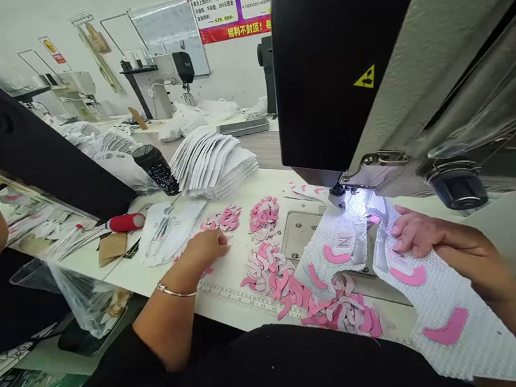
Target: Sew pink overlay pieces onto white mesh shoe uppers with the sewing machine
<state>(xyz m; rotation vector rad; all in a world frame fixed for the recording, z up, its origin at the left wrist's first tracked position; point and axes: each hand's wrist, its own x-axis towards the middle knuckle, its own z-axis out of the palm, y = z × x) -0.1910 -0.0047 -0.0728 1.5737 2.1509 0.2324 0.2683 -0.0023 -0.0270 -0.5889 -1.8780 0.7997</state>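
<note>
Head view: my right hand point(431, 231) lies spread flat, pressing without pinching, on a white mesh shoe upper point(457, 325) just beside the presser foot point(337, 194). Light, soft, floppy; hold by its flat edges. My left hand point(205, 246), loosely curled and empty, rests near pink cut pieces point(270, 276).

Right hand point(422, 233) on white mesh upper point(450, 313); left hand point(203, 250) beside pink cutouts point(270, 276).

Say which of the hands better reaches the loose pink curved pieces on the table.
Left, probably: the left hand rests beside those pink curved pieces, while the right hand lies on a white mesh panel at the black sewing machine head.
</note>
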